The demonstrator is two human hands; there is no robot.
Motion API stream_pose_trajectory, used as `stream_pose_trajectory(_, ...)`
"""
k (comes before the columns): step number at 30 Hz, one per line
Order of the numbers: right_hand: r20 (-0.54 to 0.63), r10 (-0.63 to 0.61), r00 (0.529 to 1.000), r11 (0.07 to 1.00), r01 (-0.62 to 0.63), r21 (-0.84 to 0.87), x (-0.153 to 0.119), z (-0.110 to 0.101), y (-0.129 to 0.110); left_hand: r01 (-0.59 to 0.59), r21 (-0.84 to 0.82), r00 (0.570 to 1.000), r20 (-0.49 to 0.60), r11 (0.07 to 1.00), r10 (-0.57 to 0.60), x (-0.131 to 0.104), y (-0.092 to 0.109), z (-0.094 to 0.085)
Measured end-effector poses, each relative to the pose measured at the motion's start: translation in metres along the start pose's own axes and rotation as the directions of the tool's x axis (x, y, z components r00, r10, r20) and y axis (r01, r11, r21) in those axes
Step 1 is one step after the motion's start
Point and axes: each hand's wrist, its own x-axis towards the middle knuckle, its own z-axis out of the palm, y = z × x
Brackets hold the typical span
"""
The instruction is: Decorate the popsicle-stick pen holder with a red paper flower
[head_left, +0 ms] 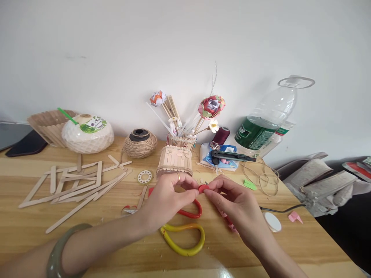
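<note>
My left hand (171, 197) and my right hand (233, 197) meet over the middle of the desk, fingertips closed on opposite sides of a small red curled piece (203, 188), possibly paper. A thin dark tip shows just above it by the right fingers. Under my left hand lie scissors with one yellow handle loop (187, 247) and one red loop (197, 210); the hand hides part of them. Partly covered by my right hand is a pink and red strip-like thing (230, 224). A small popsicle-stick box (175, 160) stands just beyond the hands.
Loose popsicle sticks (78, 185) spread over the left. Behind are a white coconut (87, 135), a twine ball (140, 144), paper flowers (212, 107) and a large plastic bottle (261, 123). To the right lie a white disc (272, 222), a pink scrap (295, 217) and the desk's edge.
</note>
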Motion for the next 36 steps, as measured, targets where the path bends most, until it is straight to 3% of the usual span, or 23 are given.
stream_pose_trajectory(3, -0.009, -0.052, 0.999, 0.998, 0.052, 0.032, -0.002, 0.000, -0.004, -0.062, -0.016, 0.997, 0.034, 0.998, 0.063, -0.001, 0.000, 0.000)
stream_pose_trajectory(7, -0.025, -0.175, 0.984, 0.985, 0.174, -0.011, -0.005, 0.001, -0.010, -0.062, -0.051, 0.997, 0.052, 0.997, 0.065, -0.003, -0.001, 0.002)
stream_pose_trajectory(12, -0.078, -0.384, 0.920, 0.919, 0.373, -0.125, -0.008, 0.002, -0.013, -0.212, 0.124, 0.976, -0.023, 0.969, 0.216, -0.005, -0.002, 0.003)
stream_pose_trajectory(18, -0.037, -0.505, 0.863, 0.846, 0.486, -0.220, -0.009, 0.000, -0.015, -0.293, 0.171, 0.952, -0.035, 0.941, 0.303, -0.008, 0.001, 0.003)
stream_pose_trajectory(26, 0.015, -0.588, 0.809, 0.781, 0.573, -0.249, -0.010, 0.000, -0.013, -0.527, 0.283, 0.832, -0.019, 0.801, 0.554, -0.010, 0.003, 0.003)
stream_pose_trajectory(33, 0.018, -0.648, 0.762, 0.733, 0.629, -0.258, -0.008, 0.003, -0.005, -0.568, 0.262, 0.809, 0.001, 0.780, 0.588, -0.011, 0.007, 0.005)
stream_pose_trajectory(36, 0.031, -0.682, 0.731, 0.690, 0.657, -0.304, -0.006, 0.002, -0.003, -0.623, 0.302, 0.761, 0.022, 0.722, 0.648, -0.010, 0.006, 0.003)
